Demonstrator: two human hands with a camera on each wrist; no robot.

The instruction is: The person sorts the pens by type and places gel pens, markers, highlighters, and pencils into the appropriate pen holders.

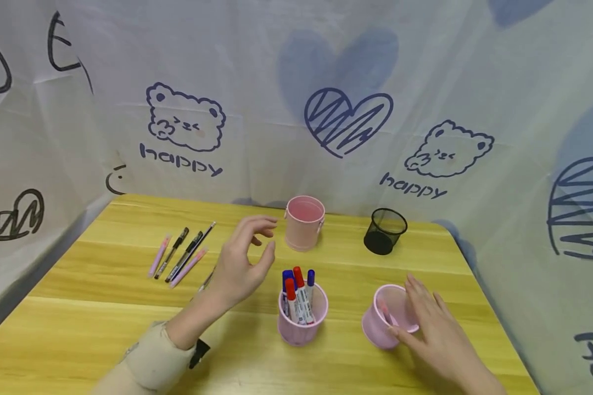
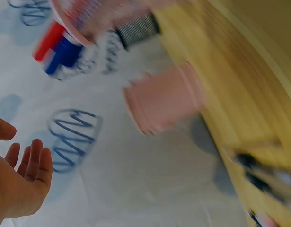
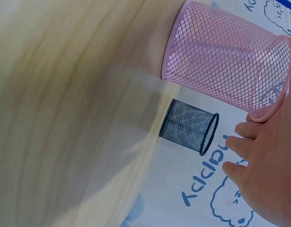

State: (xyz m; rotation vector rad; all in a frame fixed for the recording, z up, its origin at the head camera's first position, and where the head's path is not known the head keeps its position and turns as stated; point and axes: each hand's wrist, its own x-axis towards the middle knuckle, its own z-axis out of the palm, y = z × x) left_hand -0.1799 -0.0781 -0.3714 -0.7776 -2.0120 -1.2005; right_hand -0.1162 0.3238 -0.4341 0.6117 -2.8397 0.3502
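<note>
My left hand (image 1: 244,260) hovers over the table with fingers loosely bent and nothing in them. Right of it stands a pink pen cup (image 1: 298,332) with several red- and blue-capped markers (image 1: 301,299). My right hand (image 1: 437,329) touches the rim of a second pink mesh pen cup (image 1: 375,323), its fingers fairly straight along the right side and its thumb at the front. Inside that cup shows a small pinkish pen-like item (image 1: 385,312). In the right wrist view the fingers lie by the rim of the mesh cup (image 3: 225,56); the thumb is hidden there.
Several pens (image 1: 183,258) lie at the left of the table, and another is partly hidden behind my left hand. A pink bucket (image 1: 303,230) and a black mesh cup (image 1: 382,236) stand at the back. Printed cloth (image 1: 267,153) hangs behind the wooden table (image 1: 79,323).
</note>
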